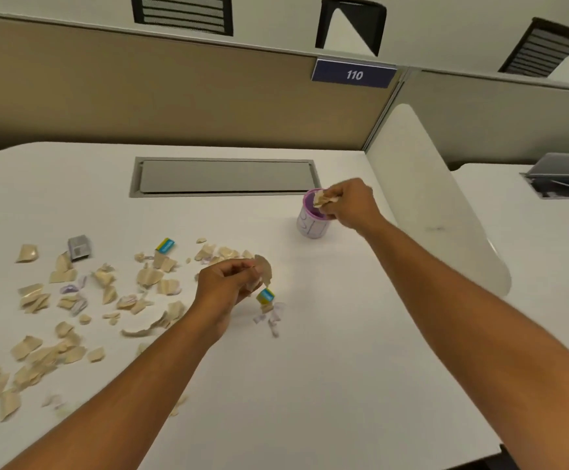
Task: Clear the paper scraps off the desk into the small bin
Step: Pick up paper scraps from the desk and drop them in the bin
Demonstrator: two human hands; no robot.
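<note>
Several torn tan and pale purple paper scraps (73,300) lie scattered over the left half of the white desk (327,368). The small bin (312,225), a white cup with a purple rim, stands at mid-right. My right hand (349,203) hovers at the bin's rim, shut on a crumpled tan scrap (323,198) right over the opening. My left hand (229,283) is near the desk's middle, pinching a tan scrap (264,271) just above the surface. A few small white scraps (271,317) lie below that hand.
A grey box (79,247) and a blue-yellow eraser (165,246) sit among the scraps; a second eraser (265,296) lies by my left hand. A grey cable hatch (225,176) is set into the desk behind. A white divider panel (446,205) rises at the right.
</note>
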